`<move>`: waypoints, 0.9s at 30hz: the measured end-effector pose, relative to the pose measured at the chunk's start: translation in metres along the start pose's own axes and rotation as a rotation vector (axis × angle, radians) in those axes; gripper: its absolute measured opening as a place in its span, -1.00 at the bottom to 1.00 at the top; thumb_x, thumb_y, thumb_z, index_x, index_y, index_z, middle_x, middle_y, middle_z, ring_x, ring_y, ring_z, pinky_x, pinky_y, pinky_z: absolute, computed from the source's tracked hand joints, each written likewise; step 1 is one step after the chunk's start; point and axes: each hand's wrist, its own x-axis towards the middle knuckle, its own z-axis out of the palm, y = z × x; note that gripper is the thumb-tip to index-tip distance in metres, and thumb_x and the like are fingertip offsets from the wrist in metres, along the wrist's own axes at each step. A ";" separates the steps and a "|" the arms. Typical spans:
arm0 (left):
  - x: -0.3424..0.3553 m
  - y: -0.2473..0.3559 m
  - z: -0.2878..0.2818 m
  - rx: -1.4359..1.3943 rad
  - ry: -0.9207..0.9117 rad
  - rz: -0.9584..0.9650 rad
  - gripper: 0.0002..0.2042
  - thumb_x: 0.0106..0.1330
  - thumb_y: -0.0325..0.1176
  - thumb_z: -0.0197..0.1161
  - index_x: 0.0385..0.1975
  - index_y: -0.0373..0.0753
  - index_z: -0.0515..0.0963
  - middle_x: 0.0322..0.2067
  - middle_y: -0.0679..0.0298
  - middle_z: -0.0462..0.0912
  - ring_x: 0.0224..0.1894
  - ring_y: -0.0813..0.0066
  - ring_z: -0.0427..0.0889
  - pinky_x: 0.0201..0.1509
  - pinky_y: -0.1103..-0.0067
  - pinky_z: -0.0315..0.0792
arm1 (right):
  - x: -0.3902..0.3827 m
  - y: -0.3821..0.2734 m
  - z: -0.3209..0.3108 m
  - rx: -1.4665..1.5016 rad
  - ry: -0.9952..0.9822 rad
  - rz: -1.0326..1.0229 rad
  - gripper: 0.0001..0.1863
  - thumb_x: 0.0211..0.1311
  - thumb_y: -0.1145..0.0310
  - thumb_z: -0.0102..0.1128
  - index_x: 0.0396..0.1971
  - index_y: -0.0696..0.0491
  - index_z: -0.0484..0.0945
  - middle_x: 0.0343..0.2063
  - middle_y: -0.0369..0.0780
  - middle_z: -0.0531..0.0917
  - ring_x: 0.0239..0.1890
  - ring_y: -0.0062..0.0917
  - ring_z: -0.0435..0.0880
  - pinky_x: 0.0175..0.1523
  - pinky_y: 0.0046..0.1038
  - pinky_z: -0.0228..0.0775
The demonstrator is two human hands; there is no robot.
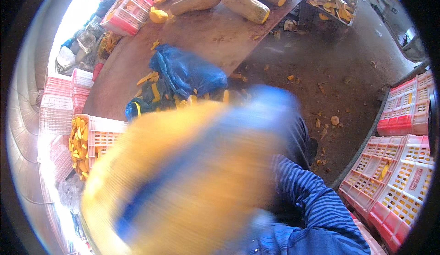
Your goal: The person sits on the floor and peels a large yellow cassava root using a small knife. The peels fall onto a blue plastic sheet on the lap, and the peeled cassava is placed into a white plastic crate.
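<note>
A large yellow-orange thing (pixel 192 172), strongly smeared by motion, fills the lower middle close to the camera. Its colour resembles peeled squash, but its kind cannot be made out. A blurred blue band crosses it diagonally toward a smeared blue shape (pixel 275 101) at its upper right; whether that is a gloved hand is unclear. My right arm (pixel 307 186), in a blue striped sleeve, comes from the lower right and passes behind the blurred thing. Neither hand's fingers can be made out. Beyond lie a blue plastic bag (pixel 183 71) and orange peel pieces (pixel 153 87).
Several long tan squashes (pixel 243 2) lie on a brown board (pixel 201 35) at the top. A crate of orange pieces (pixel 105 131) stands left. Red and white crates (pixel 398 177) line the right side. A bin of peelings (pixel 334 2) stands far right; scraps (pixel 334 119) litter the floor.
</note>
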 end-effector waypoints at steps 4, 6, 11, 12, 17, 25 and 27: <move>0.026 0.011 0.028 -0.008 -0.211 0.330 -0.25 0.16 -0.25 0.46 0.35 -0.46 0.37 0.10 0.01 0.64 0.12 0.23 0.67 0.22 0.40 0.53 | 0.001 -0.004 0.000 -0.010 0.007 -0.008 -0.39 0.34 0.34 0.15 0.42 0.01 0.45 -0.03 -0.27 0.74 -0.43 -0.74 0.55 -0.29 -0.59 0.47; 0.033 0.008 0.038 -0.056 -0.262 0.393 -0.27 0.17 -0.25 0.46 0.33 -0.45 0.39 0.09 0.02 0.65 0.11 0.24 0.68 0.20 0.40 0.54 | 0.002 -0.002 0.000 -0.009 0.013 -0.013 -0.39 0.33 0.33 0.17 0.40 0.01 0.47 -0.07 -0.26 0.74 -0.43 -0.73 0.56 -0.30 -0.58 0.48; 0.047 0.002 0.058 -0.183 -0.335 0.485 -0.33 0.20 -0.23 0.44 0.29 -0.44 0.43 0.06 0.03 0.66 0.07 0.26 0.69 0.17 0.41 0.55 | 0.004 0.015 0.001 0.003 0.022 0.012 -0.40 0.30 0.33 0.22 0.37 -0.01 0.51 -0.18 -0.23 0.75 -0.44 -0.71 0.59 -0.32 -0.55 0.49; 0.052 -0.002 0.062 -0.213 -0.351 0.481 -0.34 0.21 -0.23 0.44 0.28 -0.43 0.44 0.06 0.03 0.67 0.07 0.27 0.70 0.16 0.41 0.56 | 0.008 0.017 0.001 -0.010 0.023 -0.020 -0.42 0.32 0.32 0.23 0.36 0.01 0.52 -0.17 -0.21 0.75 -0.36 -0.68 0.62 -0.28 -0.54 0.51; 0.083 -0.004 0.087 -0.298 -0.411 0.546 -0.39 0.24 -0.22 0.43 0.24 -0.41 0.48 0.03 0.05 0.68 0.04 0.29 0.71 0.12 0.41 0.58 | 0.016 0.032 -0.002 -0.143 0.089 -0.109 -0.50 0.39 0.28 0.23 0.31 0.05 0.56 0.02 -0.13 0.77 -0.07 -0.61 0.71 -0.02 -0.55 0.52; 0.110 -0.024 0.101 -0.487 -0.575 0.378 -0.48 0.28 -0.20 0.41 0.17 -0.38 0.55 -0.01 0.08 0.70 -0.01 0.33 0.73 0.05 0.43 0.61 | 0.003 -0.023 -0.018 0.149 0.146 -0.007 -0.46 0.43 0.32 0.20 0.40 -0.02 0.47 -0.44 -0.34 0.62 -0.52 -0.73 0.54 -0.43 -0.58 0.41; 0.123 -0.042 0.110 -0.552 -0.601 0.281 -0.50 0.29 -0.20 0.40 0.15 -0.38 0.56 -0.03 0.08 0.70 -0.02 0.34 0.74 0.04 0.43 0.61 | 0.000 -0.038 -0.026 0.273 0.174 -0.067 -0.54 0.47 0.30 0.20 0.32 0.03 0.53 -0.16 -0.22 0.69 -0.31 -0.67 0.64 -0.23 -0.54 0.55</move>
